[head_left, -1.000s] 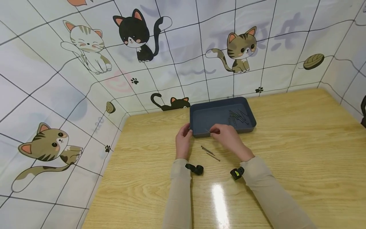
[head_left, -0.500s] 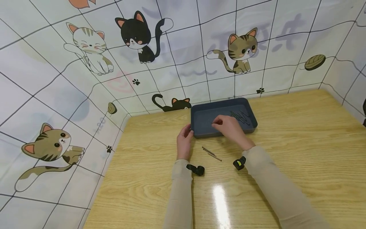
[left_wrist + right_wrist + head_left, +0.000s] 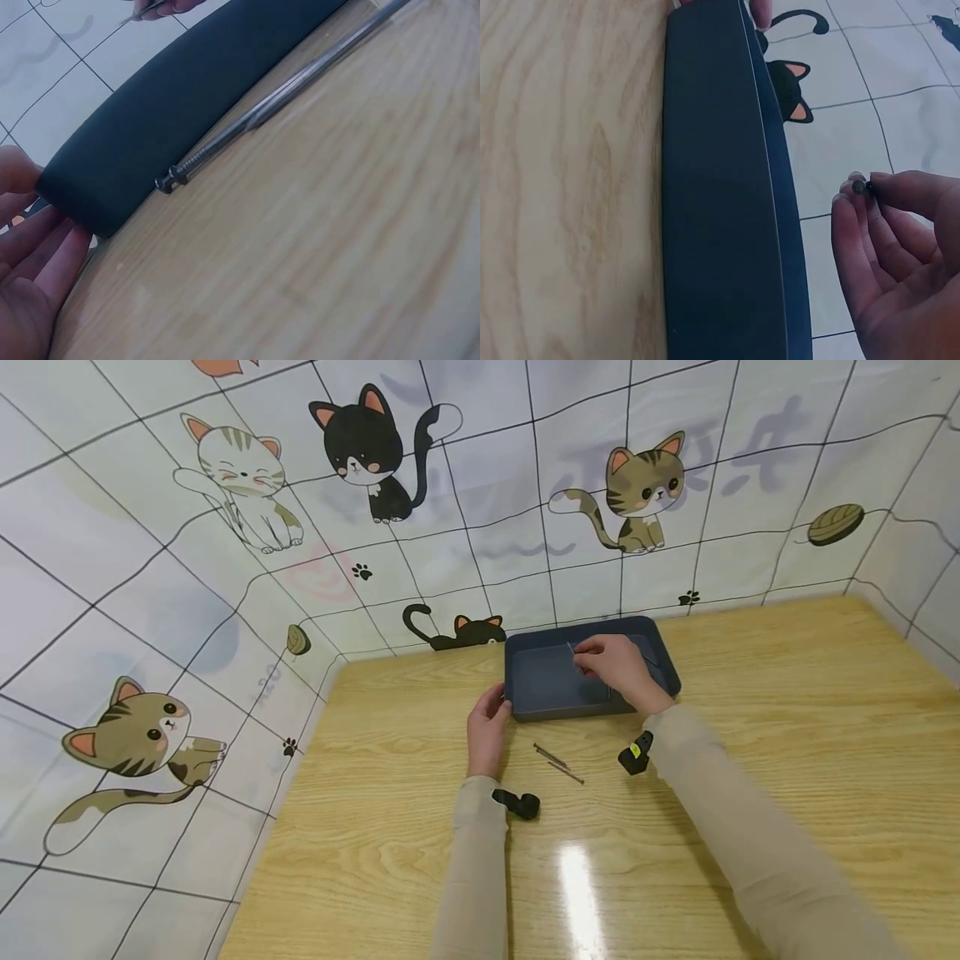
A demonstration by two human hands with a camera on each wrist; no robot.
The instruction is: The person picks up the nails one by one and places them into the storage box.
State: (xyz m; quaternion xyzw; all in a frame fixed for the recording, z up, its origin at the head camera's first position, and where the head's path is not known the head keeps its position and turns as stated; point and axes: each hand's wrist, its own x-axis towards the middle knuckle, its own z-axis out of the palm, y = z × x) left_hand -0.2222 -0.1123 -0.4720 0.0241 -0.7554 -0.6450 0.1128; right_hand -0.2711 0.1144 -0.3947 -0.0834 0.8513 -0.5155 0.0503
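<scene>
My left hand holds the front left corner of the dark blue tray. In the left wrist view its thumb lies at the rim and the other fingers sit against the corner below. Over the tray, my right hand pinches thin metal nails between thumb and fingertips; in the right wrist view nail heads show at the fingertips. Their shanks point away to the back left. On the table in front of the tray lie a few long nails, their heads close together in the left wrist view.
More nails lie in the tray's right part, mostly hidden by my right hand. The tray stands on a wood-grain table, near a wall covered with cat pictures. A light reflection crosses the front of the tabletop.
My right hand has moved from the tray's front rim farther back and right over the tray, with the nails pinched in it. My left hand stays at the corner.
</scene>
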